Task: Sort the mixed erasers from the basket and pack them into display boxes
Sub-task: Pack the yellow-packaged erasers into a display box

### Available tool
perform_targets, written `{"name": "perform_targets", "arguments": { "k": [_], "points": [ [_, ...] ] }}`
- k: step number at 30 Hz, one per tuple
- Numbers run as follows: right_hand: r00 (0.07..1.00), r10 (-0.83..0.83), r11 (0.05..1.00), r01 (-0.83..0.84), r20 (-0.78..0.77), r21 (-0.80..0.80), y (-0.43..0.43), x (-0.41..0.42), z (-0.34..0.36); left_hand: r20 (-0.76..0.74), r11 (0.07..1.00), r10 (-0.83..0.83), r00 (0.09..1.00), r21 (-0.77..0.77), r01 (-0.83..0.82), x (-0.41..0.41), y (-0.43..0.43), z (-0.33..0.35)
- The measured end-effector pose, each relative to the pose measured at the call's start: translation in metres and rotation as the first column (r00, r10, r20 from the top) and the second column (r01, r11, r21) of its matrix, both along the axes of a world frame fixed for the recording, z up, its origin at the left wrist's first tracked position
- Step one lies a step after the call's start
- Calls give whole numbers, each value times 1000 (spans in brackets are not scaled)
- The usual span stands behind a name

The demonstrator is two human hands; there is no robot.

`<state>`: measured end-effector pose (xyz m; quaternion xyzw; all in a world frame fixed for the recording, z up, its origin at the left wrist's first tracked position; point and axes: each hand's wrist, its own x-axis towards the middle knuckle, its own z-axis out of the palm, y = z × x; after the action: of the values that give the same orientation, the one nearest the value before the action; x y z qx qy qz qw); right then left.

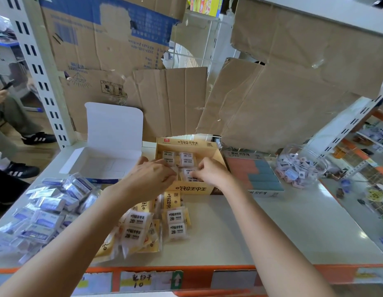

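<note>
Behind your shelf [293, 221] hang torn cardboard sheets [293, 93]; at your left, a seated person [12, 114] in black sneakers [39, 138] (white stripes) holds what may be a phone [7, 85].

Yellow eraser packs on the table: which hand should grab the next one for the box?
Probably the left hand. The loose yellow packs lie right beside its forearm. The right hand is farther off and seems to be pinching a pack in the yellow box.

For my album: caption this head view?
Left hand and right hand pinch wrapped 2B erasers inside the yellow display box.
</note>
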<state>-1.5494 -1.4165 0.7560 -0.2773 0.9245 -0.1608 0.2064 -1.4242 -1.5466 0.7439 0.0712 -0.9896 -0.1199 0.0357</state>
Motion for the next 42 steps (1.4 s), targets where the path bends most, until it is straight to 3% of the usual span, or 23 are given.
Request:
{"name": "perform_targets", "arguments": {
  "k": [5,8,12,18,26,29,32,36,39,42],
  "points": [
    [996,75,996,-77,-55,-36,13,5,2,-234,994,-3,972,102,27,14,4,17],
    [981,88,994,-97,-173,-43,19,10,4,-275,990,-27,961,124,64,22,10,23],
    [931,137,975,-187,-339,-120,33,17,10,-166,995,-66,984,69,79,30,22,26],
    [916,233,929,-309,-326,-204,50,26,-1,88,993,-68,994,-85,76,34,37,4],
    [902,234,889,-350,-363,-296,63,33,-11,60,989,-123,991,-80,128,38,46,-4],
    [899,207,846,-363,-387,-392,66,37,-10,16,988,-154,988,9,154,39,51,-2],
    [928,182,796,-333,-325,-506,68,45,-6,-28,977,-156,987,145,158,42,52,4],
    [971,228,747,-222,-72,-626,68,55,-4,-143,917,-57,988,383,108,46,47,19],
    [938,311,700,-119,151,-704,64,67,-2,-236,867,39,971,491,85,48,42,30],
    [906,324,662,-13,271,-750,56,78,-2,-248,840,83,965,539,67,50,40,35]
  ]
}}
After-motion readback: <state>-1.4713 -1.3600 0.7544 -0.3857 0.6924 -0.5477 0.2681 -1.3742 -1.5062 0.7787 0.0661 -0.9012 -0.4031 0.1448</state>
